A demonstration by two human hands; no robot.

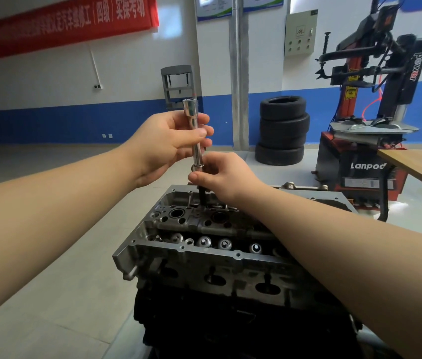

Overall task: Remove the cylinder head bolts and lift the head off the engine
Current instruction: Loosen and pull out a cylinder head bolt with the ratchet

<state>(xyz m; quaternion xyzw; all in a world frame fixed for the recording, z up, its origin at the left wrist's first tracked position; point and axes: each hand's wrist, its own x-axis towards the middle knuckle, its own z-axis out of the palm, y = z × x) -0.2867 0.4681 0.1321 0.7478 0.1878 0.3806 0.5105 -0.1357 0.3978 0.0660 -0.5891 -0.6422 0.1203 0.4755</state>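
Both forearms reach in from the bottom corners toward the cylinder head [204,244], which sits bolted on top of the dark engine block [230,327]. Above the far end of the head, the left hand [163,143] curls its fingers and thumb round a long chrome socket extension [194,136], held upright. Just beneath it, the right hand [223,177] pinches the dark shank of a head bolt [203,196] between thumb and fingertips; the bolt's lower end points down at a hole in the head, but whether it has left the hole I cannot tell.

Judging by this, the step in hand is drawing a loosened bolt up out of the head and freeing it from the tool. The next move likely calls for pulling bolt and extension apart, setting the bolt aside, and moving on to any remaining bolt. The head itself is not yet lifted. Beyond the head stand stacked tyres [282,130] and a tyre machine [370,120].
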